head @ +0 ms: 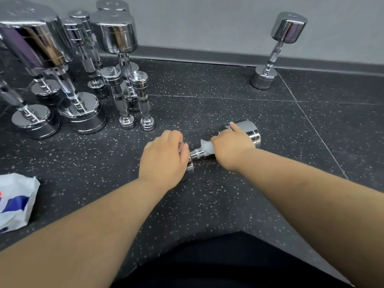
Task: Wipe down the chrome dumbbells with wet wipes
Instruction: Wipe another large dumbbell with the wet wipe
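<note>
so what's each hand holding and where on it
The left hand grips the lying dumbbell by its near head; the right hand holds a wipe wrapped round the handle.

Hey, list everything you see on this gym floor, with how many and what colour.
Lying dumbbell: one, chrome, on its side, floor centre.
Wet wipe: one, white, around that dumbbell's handle.
Standing dumbbells: cluster, count unclear, chrome, upright at left.
Lone dumbbell: one, chrome, upright by the wall, right.
Plastic packet: one, white with blue and red, left edge.
Floor: one, black speckled, underneath everything.
Wall: one, grey, behind.
Left hand: one, grips the lying dumbbell's near head.
Right hand: one, holds the wipe on the handle.
Lap: one, black clothing, bottom centre.
</note>
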A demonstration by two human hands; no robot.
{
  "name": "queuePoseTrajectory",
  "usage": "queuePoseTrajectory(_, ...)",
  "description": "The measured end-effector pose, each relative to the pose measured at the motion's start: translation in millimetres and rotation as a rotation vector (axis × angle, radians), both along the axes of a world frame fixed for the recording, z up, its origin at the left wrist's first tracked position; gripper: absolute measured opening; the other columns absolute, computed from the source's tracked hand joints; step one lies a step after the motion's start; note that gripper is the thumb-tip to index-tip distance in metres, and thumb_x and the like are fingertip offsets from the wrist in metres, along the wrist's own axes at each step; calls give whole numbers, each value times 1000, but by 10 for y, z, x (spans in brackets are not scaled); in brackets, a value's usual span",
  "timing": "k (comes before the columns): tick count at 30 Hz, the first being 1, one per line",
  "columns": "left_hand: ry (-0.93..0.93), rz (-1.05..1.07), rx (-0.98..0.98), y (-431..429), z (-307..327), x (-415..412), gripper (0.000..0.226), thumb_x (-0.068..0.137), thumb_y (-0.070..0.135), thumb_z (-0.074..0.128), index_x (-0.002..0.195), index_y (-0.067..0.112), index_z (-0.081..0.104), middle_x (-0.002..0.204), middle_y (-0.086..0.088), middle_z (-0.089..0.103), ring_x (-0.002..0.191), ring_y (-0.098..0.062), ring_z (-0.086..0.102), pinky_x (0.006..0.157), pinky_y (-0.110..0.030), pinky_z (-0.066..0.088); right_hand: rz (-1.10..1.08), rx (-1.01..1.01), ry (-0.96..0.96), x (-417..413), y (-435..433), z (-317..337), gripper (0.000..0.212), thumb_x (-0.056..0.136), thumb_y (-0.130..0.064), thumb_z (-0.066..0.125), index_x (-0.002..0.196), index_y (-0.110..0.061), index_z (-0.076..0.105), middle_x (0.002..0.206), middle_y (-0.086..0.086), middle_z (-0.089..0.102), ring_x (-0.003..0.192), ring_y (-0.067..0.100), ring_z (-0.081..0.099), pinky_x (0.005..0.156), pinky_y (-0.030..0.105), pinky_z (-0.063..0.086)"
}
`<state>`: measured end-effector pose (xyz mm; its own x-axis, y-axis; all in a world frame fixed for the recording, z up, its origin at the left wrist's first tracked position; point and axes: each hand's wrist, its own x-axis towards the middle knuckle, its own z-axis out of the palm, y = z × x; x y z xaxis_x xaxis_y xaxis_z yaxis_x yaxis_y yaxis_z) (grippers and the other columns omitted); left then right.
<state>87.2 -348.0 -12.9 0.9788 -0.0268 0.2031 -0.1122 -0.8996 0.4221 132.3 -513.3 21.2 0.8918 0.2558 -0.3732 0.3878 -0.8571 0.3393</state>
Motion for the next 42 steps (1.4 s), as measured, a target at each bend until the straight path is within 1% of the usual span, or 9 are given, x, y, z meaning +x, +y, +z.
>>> queuePoseTrajectory(4,-66,-48,68,-27,-83,-97,31,99,31,30,102,13,55,99,-3,54,77,-21,45,81,-37,37,32,184,188,-164,89,37,59,93,-2,41,148,-20,33,146,10,48,144,29,31,118,44,26)
queuePoseTrajectory(9,60,63,95,8,42,109,35,105,36,29,110,13,55,110,-6,53,102,-27,49,89,-40,38,31,-100,19,-99,81,59,55,96,-10,46,149,-13,34,154,8,37,148,27,22,121,47,-5)
queuePoseTrajectory(14,14,192,166,110,88,395,45,104,39,27,91,15,63,94,-2,61,88,-24,54,84,-40,38,99,309,-85,-44,323,-154,52,92,0,46,142,-10,37,128,8,50,127,28,41,103,36,37)
queuePoseTrajectory(19,241,94,113,293,50,594,48,102,51,21,96,22,58,97,-1,61,97,-28,55,87,-44,42,46,252,-151,206,190,-273,65,96,-4,32,156,-5,6,162,10,17,151,22,9,122,34,-1)
queuePoseTrajectory(26,156,198,44,292,38,774,47,105,40,21,87,13,54,98,-10,63,94,-33,55,82,-43,44,-24,614,66,254,572,-155,36,89,6,45,118,-13,51,118,6,55,113,29,54,96,37,43)
queuePoseTrajectory(29,161,129,66,359,106,769,41,104,39,26,86,13,52,92,-7,59,86,-28,52,71,-38,41,34,198,48,525,412,-26,39,93,-4,45,130,-15,52,120,3,63,119,23,54,121,39,6)
queuePoseTrajectory(32,174,-13,116,371,213,593,34,101,47,34,95,19,52,100,-1,51,96,-22,47,78,-37,43,17,-34,88,529,354,92,41,94,-8,43,134,-12,50,118,3,65,115,24,55,120,42,11)
queuePoseTrajectory(37,340,-332,265,377,382,139,68,84,64,56,138,26,37,131,4,39,120,-20,36,102,-37,38,-13,265,351,124,325,221,49,95,2,38,140,-12,48,119,4,58,99,25,51,62,26,36)
queuePoseTrajectory(42,581,-339,345,295,331,-276,118,73,70,68,156,30,-7,157,3,23,140,-25,30,110,-43,37,-32,-72,311,-208,138,276,46,96,-4,40,141,-11,46,147,8,47,136,28,41,120,46,17)
